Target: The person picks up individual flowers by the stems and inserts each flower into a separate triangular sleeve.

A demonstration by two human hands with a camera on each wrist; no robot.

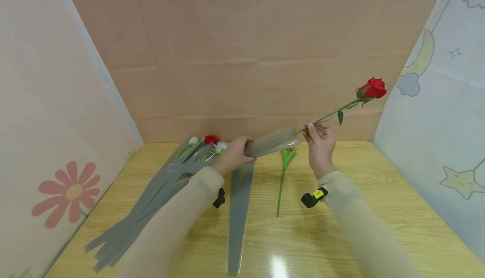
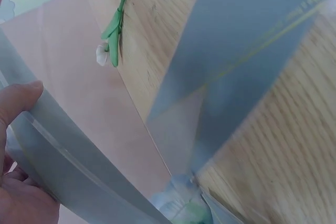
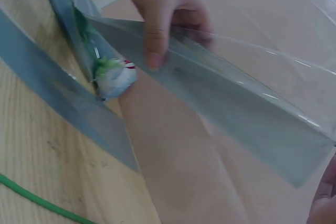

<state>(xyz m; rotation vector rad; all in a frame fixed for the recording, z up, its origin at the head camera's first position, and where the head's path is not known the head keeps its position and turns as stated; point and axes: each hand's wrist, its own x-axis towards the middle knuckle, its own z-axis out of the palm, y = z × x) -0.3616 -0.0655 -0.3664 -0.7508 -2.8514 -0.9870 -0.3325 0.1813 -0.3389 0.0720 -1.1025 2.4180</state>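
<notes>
My left hand (image 1: pixel 235 156) grips one end of a clear and grey flower sleeve (image 1: pixel 270 143), held tilted above the table. In the right wrist view, the left thumb lies on the sleeve's grey face (image 3: pixel 220 108). With its thumb and fingers, my right hand (image 1: pixel 321 145) pinches the stem of a red rose (image 1: pixel 374 88). The rose points up and to the right, its bloom well beyond the hand. The lower end of its stem (image 1: pixel 299 131) is at the sleeve's wide mouth.
Several wrapped flowers (image 1: pixel 151 194) lie in a pile on the left of the wooden table (image 1: pixel 379 210). A flat grey sleeve (image 1: pixel 240 219) lies below the left hand. Right of it lies a single green-stemmed flower (image 1: pixel 280 191), its white bloom (image 2: pixel 102 54) visible in the left wrist view.
</notes>
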